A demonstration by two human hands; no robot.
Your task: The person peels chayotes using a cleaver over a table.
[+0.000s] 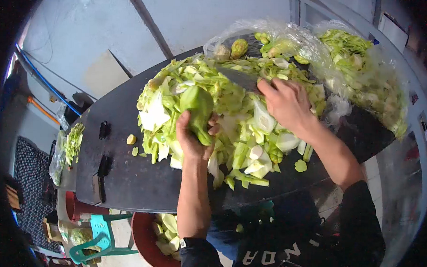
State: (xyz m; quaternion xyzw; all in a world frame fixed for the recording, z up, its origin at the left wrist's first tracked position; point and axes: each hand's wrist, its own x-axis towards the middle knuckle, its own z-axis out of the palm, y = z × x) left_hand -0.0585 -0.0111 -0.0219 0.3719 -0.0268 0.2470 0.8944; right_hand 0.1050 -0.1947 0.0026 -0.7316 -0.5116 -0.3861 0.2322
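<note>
My left hand [193,137] is closed around a bulbous green vegetable [196,104], holding it above the left part of a heap of cut vegetable pieces [241,148]. To the upper right, my right hand [290,102] grips a knife whose broad grey blade [239,79] points left over the heap. Its handle is hidden inside my fingers. The blade is apart from the vegetable in my left hand. Pale green and white slices lie thickly on the dark table [136,187] beneath both hands.
A clear plastic bag [370,82] of green pieces stands at the right. Whole vegetables [239,48] lie at the back. Small black objects [101,167] rest at the table's left. Below are a red tub [146,239] of peeled pieces and a green stool [102,233].
</note>
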